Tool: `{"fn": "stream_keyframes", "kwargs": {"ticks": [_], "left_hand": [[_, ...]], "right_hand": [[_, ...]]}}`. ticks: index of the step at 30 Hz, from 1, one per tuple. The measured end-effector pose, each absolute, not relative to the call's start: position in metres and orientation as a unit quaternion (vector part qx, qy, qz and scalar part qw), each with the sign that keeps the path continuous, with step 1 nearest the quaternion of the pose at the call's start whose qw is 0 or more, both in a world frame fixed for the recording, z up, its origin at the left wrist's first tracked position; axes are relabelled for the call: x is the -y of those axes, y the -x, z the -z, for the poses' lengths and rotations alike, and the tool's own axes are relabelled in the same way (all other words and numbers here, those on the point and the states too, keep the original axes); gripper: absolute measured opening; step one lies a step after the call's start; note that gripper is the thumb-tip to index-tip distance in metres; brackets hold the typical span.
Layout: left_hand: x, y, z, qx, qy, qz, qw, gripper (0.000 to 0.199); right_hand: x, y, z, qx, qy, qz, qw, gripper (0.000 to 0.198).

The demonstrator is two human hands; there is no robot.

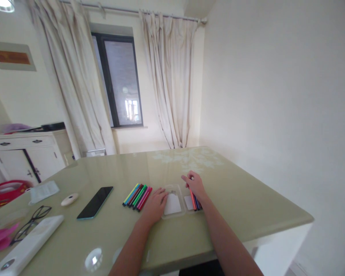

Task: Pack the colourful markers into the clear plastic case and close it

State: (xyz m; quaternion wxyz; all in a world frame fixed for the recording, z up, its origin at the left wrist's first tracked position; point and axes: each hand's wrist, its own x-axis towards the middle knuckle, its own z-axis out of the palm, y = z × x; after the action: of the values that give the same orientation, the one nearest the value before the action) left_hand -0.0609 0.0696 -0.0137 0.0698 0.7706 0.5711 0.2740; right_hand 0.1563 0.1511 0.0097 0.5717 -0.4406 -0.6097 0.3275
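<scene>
A clear plastic marker case (172, 215) lies opened out on the table, with a white sheet (173, 204) in its left half. My left hand (156, 205) rests at the case's left edge, fingers stretched out and holding nothing. My right hand (196, 185) is over the right half, its fingers bent and closed; what they hold, if anything, is hidden. Below that hand, an orange marker (193, 199) and some dark markers (198, 205) lie in the case, partly covered by my wrist. Left of my left hand is a row of several colourful markers (137, 196).
Further left on the glossy green table (247, 203) lie a phone (95, 203), a round pale object (69, 199), glasses (31, 221), a long white device (31, 245) and something pink (1, 237). A wall stands along the right side.
</scene>
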Motion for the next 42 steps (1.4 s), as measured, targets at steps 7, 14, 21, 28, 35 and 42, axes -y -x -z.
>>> {"fn": "stream_keyframes", "kwargs": {"ticks": [7, 14, 21, 28, 35, 42], "left_hand": [[-0.072, 0.065, 0.018, -0.568, -0.769, -0.285, 0.070, 0.041], [-0.070, 0.064, 0.016, -0.575, -0.769, -0.273, 0.063, 0.042], [-0.071, 0.063, 0.017, -0.577, -0.767, -0.274, 0.060, 0.041], [-0.070, 0.064, 0.016, -0.571, -0.770, -0.278, 0.054, 0.040], [-0.070, 0.064, 0.015, -0.575, -0.770, -0.271, 0.062, 0.040], [-0.070, 0.063, 0.015, -0.576, -0.772, -0.260, 0.065, 0.041]], "right_hand": [[-0.149, -0.158, -0.016, 0.490, 0.416, -0.407, 0.649, 0.043], [-0.148, -0.161, -0.019, 0.412, 0.398, -0.436, 0.694, 0.045], [-0.151, -0.164, -0.017, 0.399, 0.393, -0.427, 0.710, 0.047], [-0.149, -0.163, -0.018, 0.380, 0.378, -0.508, 0.674, 0.046], [-0.155, -0.169, -0.014, 0.342, 0.360, -0.546, 0.675, 0.049], [-0.156, -0.163, -0.009, 0.292, 0.375, -0.519, 0.711, 0.051]]}}
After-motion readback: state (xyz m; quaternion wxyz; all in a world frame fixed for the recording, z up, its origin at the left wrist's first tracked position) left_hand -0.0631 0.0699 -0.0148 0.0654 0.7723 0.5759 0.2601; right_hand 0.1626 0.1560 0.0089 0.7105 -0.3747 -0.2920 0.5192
